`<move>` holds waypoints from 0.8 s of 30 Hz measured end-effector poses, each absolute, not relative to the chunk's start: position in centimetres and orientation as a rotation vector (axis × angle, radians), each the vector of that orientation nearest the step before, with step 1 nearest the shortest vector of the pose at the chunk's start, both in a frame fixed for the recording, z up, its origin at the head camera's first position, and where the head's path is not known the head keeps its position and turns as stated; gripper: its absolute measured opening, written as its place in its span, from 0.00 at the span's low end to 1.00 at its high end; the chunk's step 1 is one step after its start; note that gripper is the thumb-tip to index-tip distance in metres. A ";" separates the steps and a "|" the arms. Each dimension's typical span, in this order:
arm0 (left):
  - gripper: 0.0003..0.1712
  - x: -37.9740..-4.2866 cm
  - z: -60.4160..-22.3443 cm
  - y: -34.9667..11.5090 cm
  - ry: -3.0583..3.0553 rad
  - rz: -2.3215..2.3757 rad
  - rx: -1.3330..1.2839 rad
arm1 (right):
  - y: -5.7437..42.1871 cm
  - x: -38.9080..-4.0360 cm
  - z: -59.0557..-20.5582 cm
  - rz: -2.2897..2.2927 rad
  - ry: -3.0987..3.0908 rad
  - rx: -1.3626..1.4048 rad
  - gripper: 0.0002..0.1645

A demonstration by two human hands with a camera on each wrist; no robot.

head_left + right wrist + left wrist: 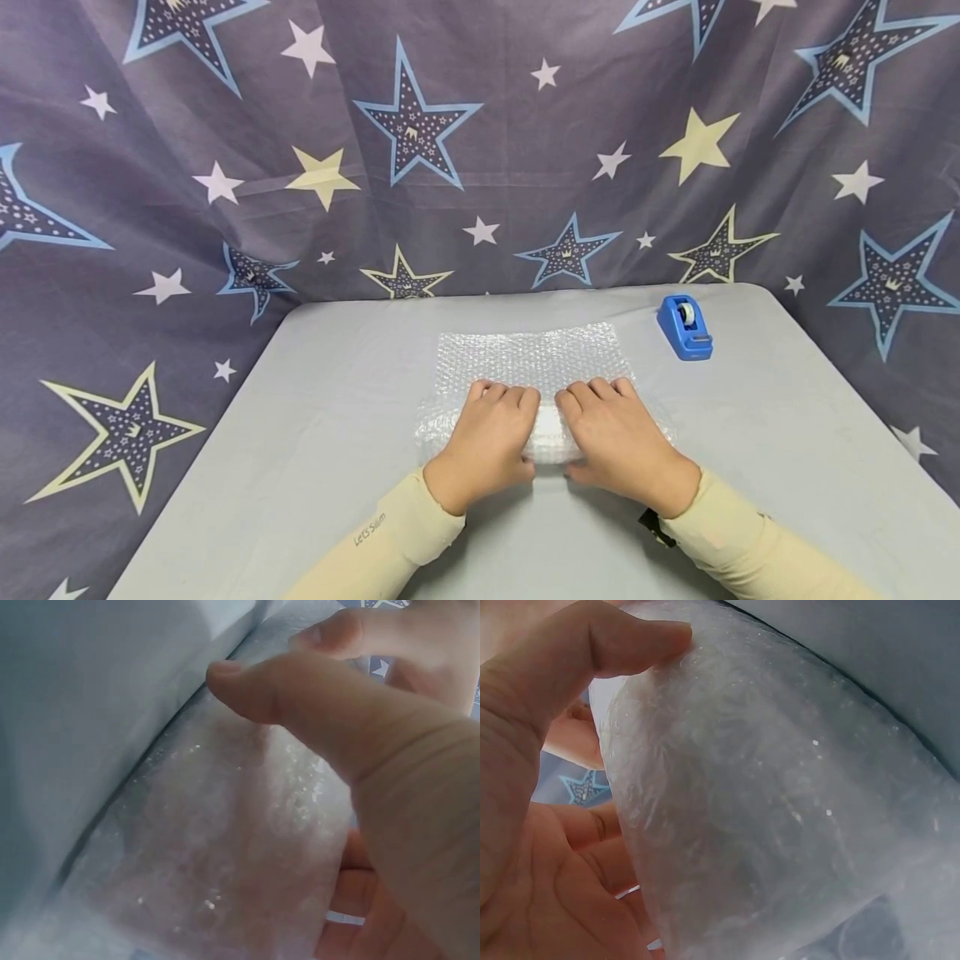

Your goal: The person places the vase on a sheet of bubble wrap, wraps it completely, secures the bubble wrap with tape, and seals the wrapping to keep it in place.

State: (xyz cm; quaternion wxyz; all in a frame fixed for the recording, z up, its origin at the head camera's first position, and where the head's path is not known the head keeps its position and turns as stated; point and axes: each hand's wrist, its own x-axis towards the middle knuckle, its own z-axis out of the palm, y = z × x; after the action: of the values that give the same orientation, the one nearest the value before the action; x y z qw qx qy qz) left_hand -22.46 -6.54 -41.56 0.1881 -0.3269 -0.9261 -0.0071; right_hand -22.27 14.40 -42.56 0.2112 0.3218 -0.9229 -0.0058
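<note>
A sheet of clear bubble wrap lies on the table, its near part rolled into a thick bundle. Something white shows through the layers at the middle; its kind is hidden. My left hand grips the bundle's left half, fingers over the top and thumb on the near side. On the right half, my right hand holds it the same way, with a small gap between the two hands. Both wrist views show the bubble wrap close up, a thumb pressing its near face and fingers curled behind.
A blue tape dispenser with a roll of tape stands at the back right of the table. The table has a pale grey cover. Behind it and at both sides hangs a dark curtain printed with stars.
</note>
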 end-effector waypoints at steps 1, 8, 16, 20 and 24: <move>0.31 -22.5 -41.6 -6.5 -2.608 -0.019 -0.920 | 14.4 -22.3 -42.6 -0.016 -2.565 0.892 0.53; 0.30 -22.4 -41.6 -6.5 -2.607 -0.008 -0.922 | 14.4 -22.4 -42.6 -0.008 -2.571 0.878 0.52; 0.32 -22.4 -41.7 -6.5 -2.597 0.007 -0.922 | 14.4 -22.6 -42.8 -0.001 -2.566 0.877 0.51; 0.32 -22.4 -41.7 -6.5 -2.597 0.004 -0.925 | 14.4 -22.7 -42.9 0.009 -2.556 0.880 0.50; 0.32 -22.4 -41.8 -6.5 -2.599 0.004 -0.931 | 14.5 -22.8 -43.0 0.017 -2.552 0.881 0.49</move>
State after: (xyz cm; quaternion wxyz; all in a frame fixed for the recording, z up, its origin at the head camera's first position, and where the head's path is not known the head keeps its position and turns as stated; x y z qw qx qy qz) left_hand -22.38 -6.48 -41.80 0.1895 -0.3312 -0.9243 0.0013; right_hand -22.75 14.45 -42.98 0.2192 0.3185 -0.9222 0.0061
